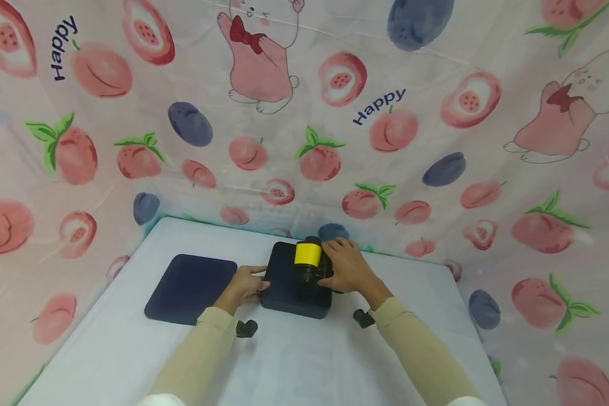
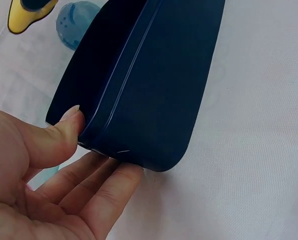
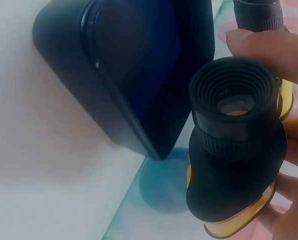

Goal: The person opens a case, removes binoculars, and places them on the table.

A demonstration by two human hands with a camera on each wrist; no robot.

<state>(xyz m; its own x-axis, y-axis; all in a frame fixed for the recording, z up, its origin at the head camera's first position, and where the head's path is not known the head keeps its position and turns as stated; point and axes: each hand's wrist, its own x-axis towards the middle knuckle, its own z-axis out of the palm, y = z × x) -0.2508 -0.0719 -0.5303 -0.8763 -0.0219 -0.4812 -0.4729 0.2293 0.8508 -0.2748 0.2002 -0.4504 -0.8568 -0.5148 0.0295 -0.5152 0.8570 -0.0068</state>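
My right hand [image 1: 349,265] grips a pair of black binoculars [image 1: 313,273] with yellow panels. In the head view they appear over a dark navy box [image 1: 279,287], and in the right wrist view an eyepiece [image 3: 234,102] faces the camera, close to the box's rim [image 3: 123,110]. My left hand [image 1: 246,285] pinches the box's left edge. The left wrist view shows the thumb [image 2: 63,135] at the rim and the fingers [image 2: 113,192] against the outer side. The box is uncovered; its inside looks dark, and its contents cannot be made out.
A flat dark navy panel with rounded corners [image 1: 190,290], like a lid, lies left of the box on the white table [image 1: 304,361]. Fruit-patterned cloth [image 1: 284,141] hangs behind and around the table. Small black pieces [image 1: 246,329] show near both wrists.
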